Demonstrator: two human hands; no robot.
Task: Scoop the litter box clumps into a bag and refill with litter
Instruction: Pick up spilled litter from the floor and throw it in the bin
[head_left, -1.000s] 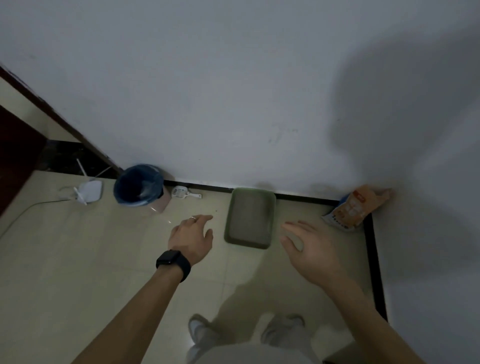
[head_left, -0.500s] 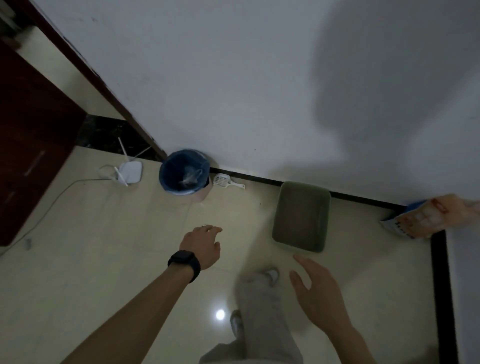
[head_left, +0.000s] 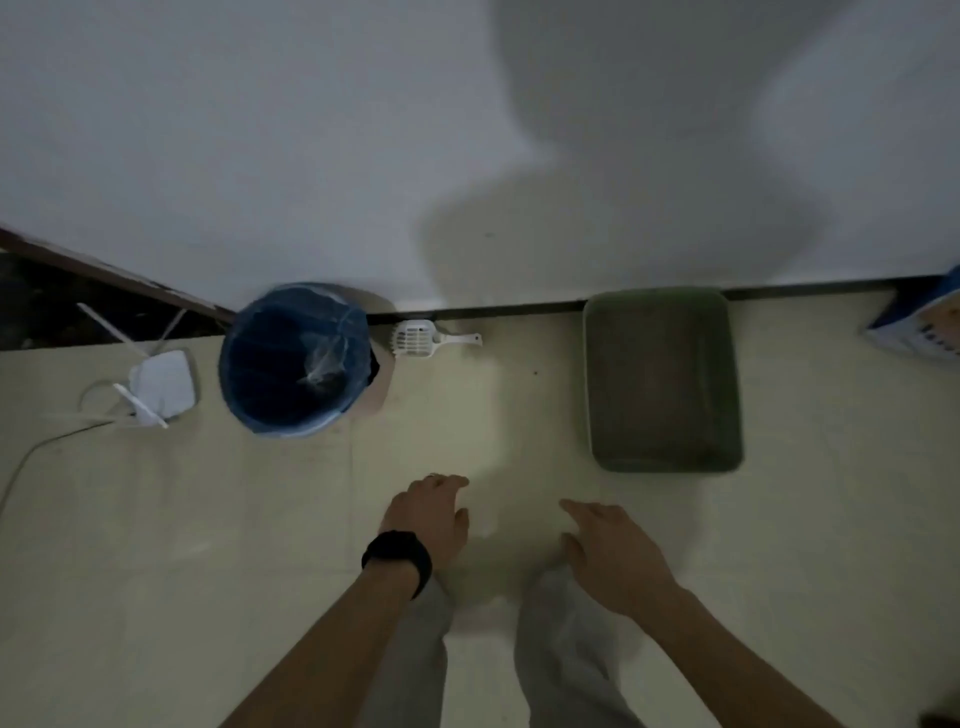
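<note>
Against the wall (head_left: 260, 130), on the pale tiled floor (head_left: 208, 545), a green rectangular plastic litter box (head_left: 587, 374) sits well right of a round blue-bagged bin (head_left: 244, 410). Nearer, the left hand (head_left: 428, 517) and right hand (head_left: 615, 556) hover, each grip loose and empty. A white slotted plastic scoop (head_left: 415, 339) lies beside the bin.

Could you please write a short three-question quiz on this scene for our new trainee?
1. True or false: the left hand grips the white scoop.
2. What lies between the blue-lined bin and the green litter box? A) scoop B) router C) shoe
3. Fill in: the right hand holds ___.
Key: 1 false; 2 A; 3 nothing.
</note>
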